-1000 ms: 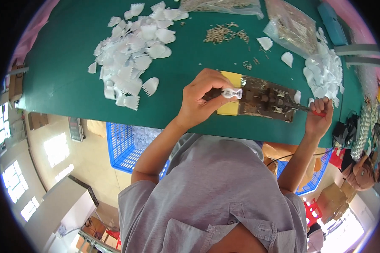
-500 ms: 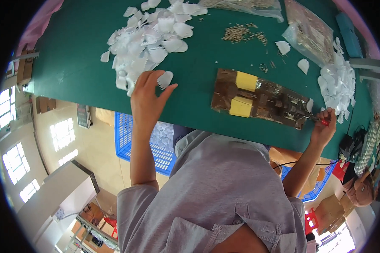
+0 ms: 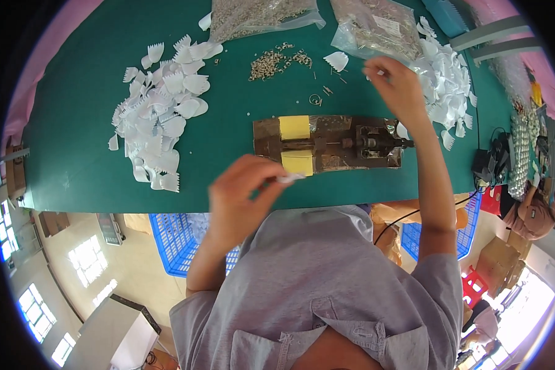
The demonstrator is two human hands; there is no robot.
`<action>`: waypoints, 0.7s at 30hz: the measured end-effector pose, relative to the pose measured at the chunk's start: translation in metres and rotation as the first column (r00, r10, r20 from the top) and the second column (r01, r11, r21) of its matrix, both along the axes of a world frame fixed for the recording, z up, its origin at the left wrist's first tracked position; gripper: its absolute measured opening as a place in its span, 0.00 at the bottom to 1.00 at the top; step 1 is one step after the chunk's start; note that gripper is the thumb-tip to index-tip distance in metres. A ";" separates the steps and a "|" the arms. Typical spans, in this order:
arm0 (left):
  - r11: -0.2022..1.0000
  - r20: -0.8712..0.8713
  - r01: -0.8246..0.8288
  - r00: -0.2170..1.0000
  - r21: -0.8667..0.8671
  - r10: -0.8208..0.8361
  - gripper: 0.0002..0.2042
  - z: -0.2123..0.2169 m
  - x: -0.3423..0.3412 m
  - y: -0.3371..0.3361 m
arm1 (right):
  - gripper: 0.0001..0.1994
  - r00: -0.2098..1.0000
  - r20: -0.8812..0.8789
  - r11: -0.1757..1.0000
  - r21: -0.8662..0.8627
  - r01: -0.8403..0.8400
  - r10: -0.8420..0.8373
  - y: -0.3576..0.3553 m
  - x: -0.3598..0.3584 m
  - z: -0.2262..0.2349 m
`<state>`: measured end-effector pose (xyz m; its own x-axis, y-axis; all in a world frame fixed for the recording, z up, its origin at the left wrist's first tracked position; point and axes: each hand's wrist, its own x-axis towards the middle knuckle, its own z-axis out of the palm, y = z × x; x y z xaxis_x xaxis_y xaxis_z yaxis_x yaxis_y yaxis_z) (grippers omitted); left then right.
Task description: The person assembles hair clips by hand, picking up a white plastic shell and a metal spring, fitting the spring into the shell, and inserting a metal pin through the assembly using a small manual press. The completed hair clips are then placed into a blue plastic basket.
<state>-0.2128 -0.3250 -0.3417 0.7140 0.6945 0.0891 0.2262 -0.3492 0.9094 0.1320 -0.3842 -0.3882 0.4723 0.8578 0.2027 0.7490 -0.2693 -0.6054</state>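
Left hand [image 3: 237, 200] pinches one small white plastic petal piece [image 3: 288, 179]; right hand [image 3: 401, 86], fingers curled, reaches the right white petal pile [image 3: 444, 80]. Two yellow blocks [image 3: 295, 127] on brown metal jig [image 3: 327, 145].

This is a small workshop where things are made by hand. A long green table [image 3: 74, 166] holds a pile of white cut pieces [image 3: 160, 117], bags of tiny metal parts [image 3: 259, 15] and a rusty press [image 3: 327, 145]. Blue crates [image 3: 172, 243] and cardboard boxes [image 3: 502, 265] sit on the floor.
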 end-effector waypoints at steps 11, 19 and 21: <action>0.763 -0.034 0.055 0.999 0.645 -0.042 0.11 -0.058 0.034 0.016 | 0.15 0.995 -0.097 0.974 -0.226 0.001 -0.024 0.061 0.024 -0.040; 0.815 0.005 -0.028 1.000 0.579 0.030 0.19 -0.069 0.027 0.015 | 0.06 0.940 -0.273 0.959 -0.132 -0.250 0.207 0.043 -0.046 0.025; 0.846 0.032 -0.069 0.998 0.529 0.062 0.25 -0.067 0.032 0.016 | 0.05 0.885 -0.207 0.907 0.029 -0.420 0.416 0.021 -0.076 0.023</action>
<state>-0.1811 -0.3094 -0.4092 0.6647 0.5842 0.4658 0.2548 -0.7633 0.5937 0.0561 -0.3634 -0.3653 0.0986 0.9872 0.1252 0.6549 0.0303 -0.7551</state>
